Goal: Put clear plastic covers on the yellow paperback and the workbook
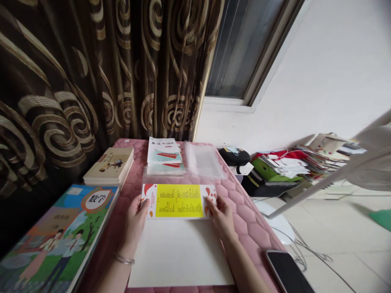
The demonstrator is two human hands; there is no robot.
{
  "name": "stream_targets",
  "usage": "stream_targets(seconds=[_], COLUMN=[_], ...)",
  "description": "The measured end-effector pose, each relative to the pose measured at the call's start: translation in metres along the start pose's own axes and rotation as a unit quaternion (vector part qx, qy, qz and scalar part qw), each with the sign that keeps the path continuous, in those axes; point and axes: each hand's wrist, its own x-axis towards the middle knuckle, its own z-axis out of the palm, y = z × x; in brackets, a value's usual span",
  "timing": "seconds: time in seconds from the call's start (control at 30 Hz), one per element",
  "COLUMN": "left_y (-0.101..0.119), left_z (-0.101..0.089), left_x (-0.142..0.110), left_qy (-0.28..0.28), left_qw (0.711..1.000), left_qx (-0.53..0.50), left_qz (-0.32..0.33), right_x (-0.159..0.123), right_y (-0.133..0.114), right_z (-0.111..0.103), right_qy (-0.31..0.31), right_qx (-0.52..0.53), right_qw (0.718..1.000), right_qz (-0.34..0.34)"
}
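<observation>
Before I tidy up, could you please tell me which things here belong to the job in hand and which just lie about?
Job in hand: printed strip, held by left hand and right hand; white sheet; probably clear sleeves and books.
Lying about, seemingly: phone, black case, fan, papers.

Yellow-white sheet (179, 200): matt paper; quilted pink cloth mattress (247, 215); phone (288, 270) glossy (glass-like), curtain (128, 73) w/ satiny sheen.

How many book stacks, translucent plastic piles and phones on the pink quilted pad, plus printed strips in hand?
Blue-covered book stack, beige one, white-and-teal one: 3
Translucent plastic sheet pile: 1
Black-screened phone: 1
Yellow-and-white printed strip: 1
Total: 6
</observation>
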Motion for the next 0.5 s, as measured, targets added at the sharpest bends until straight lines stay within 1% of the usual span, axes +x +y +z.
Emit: stream_targets(seconds=[0.17,0.37,0.5], left_y=[0.0024,0.0036,0.0049], left_z=[0.0003,-0.0003,0.0000], left_x=[0.0000,-0.0002,-0.0002], left_qy=[0.003,0.007,0.025], left_qw=[1.000,1.000,0.999], left_qx=[0.009,0.025,0.008], left_qz=[-0.001,0.002,-0.023], right_x=[-0.0038,-0.0020,-0.0007], right_y=[-0.0034,-0.0030,0.0011], right_z=[-0.0006,0.0021,0.0020], right_qy=[-0.019,0.003,0.013], right_qx=[0.022,0.014,0.000], right_qw=[1.000,1.000,1.000], right_qz=[0.010,-0.006,-0.001])
